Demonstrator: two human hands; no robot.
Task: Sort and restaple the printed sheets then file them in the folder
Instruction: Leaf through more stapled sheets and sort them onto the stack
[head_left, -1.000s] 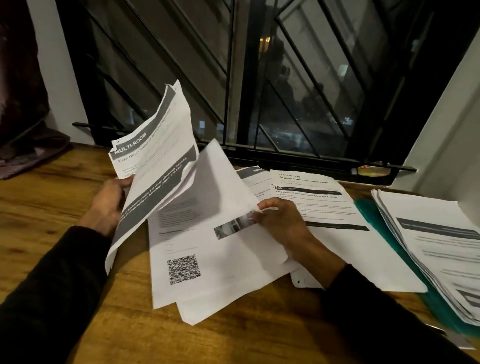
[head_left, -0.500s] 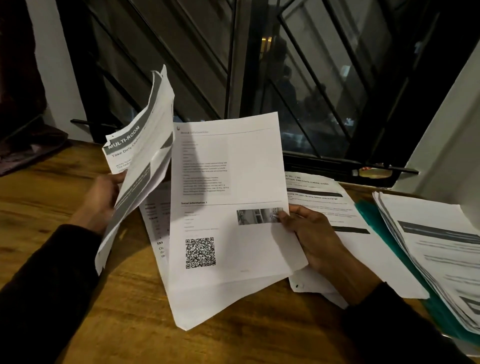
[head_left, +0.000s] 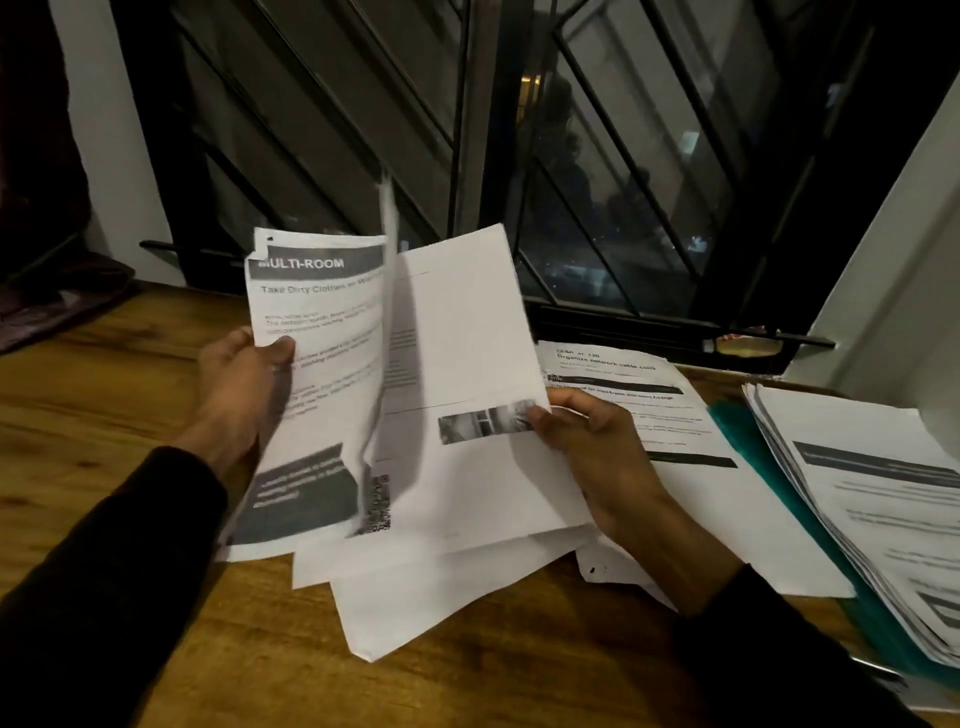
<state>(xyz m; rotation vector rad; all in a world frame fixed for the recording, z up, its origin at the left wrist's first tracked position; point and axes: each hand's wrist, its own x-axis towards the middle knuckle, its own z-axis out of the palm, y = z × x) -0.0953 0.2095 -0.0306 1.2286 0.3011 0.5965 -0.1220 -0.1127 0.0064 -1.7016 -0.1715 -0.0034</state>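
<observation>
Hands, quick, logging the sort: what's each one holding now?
Left hand: closed on the MULTI-ROOM sheet.
Right hand: closed on the photo sheet.

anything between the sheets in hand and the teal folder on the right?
Yes. A thick stack of printed white sheets lies on the teal folder, covering most of it. The left hand and right hand hold the white MULTI-ROOM sheets over the wooden table.

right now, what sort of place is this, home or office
Probably a home desk by a window at night: a wooden table, a barred window dark outside, and printed sheets stacked on a teal folder.
</observation>
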